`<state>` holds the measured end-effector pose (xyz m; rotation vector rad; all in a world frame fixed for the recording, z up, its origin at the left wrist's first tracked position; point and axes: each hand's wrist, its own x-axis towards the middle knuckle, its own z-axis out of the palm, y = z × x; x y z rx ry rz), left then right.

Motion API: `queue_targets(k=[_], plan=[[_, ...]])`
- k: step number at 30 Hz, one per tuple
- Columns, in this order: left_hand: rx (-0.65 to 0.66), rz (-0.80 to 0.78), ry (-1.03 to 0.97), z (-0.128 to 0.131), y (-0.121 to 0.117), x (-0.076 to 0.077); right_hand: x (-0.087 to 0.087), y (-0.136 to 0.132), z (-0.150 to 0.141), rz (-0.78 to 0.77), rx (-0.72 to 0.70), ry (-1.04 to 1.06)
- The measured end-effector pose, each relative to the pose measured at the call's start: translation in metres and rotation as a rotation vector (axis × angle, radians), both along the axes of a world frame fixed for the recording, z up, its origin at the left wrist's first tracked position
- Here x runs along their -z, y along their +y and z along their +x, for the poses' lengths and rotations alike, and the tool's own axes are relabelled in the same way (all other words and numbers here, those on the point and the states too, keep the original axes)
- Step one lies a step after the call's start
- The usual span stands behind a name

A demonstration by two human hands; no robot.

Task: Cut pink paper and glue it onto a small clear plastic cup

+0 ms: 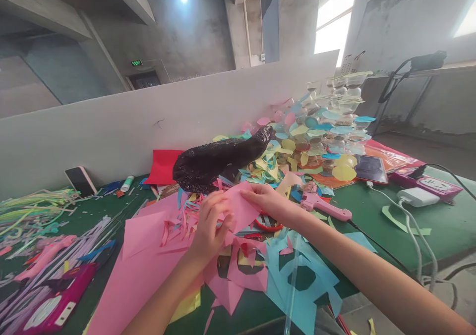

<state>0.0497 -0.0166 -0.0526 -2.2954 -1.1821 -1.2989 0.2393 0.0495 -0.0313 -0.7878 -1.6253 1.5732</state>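
Note:
A small piece of pink paper [243, 211] is held up between my two hands over the heap of scraps. My right hand [269, 201] pinches its upper right edge between thumb and fingers. On the other side, my left hand [212, 223] has its fingers curled at the paper's left edge, the fingertips partly hidden. Beneath lie pink offcuts [247, 275] with cut-out holes and blue offcuts [316, 303]. A red loop [273, 227], perhaps a scissors handle, shows partly under the paper. Large pink sheets [130, 280] spread below my left forearm.
A black plastic bag [219, 161] lies behind my hands. To the right are a pink glue gun [327, 206], stacked clear cups [340, 122] with paper pieces, a dark phone [371, 169] and a power strip [431, 184]. Pipe cleaners [33, 208] and another phone [81, 181] are left.

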Motion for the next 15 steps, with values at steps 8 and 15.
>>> queue_targets(k=[8, 15], plan=[[-0.088, -0.509, -0.583, 0.0071, 0.0022, -0.0007, -0.0044, -0.0046, 0.0022, -0.015, -0.058, 0.038], [0.016, -0.668, -0.945, 0.0054, 0.0044, -0.0057, -0.0015, -0.0046, 0.0019, 0.023, -0.048, 0.052]])
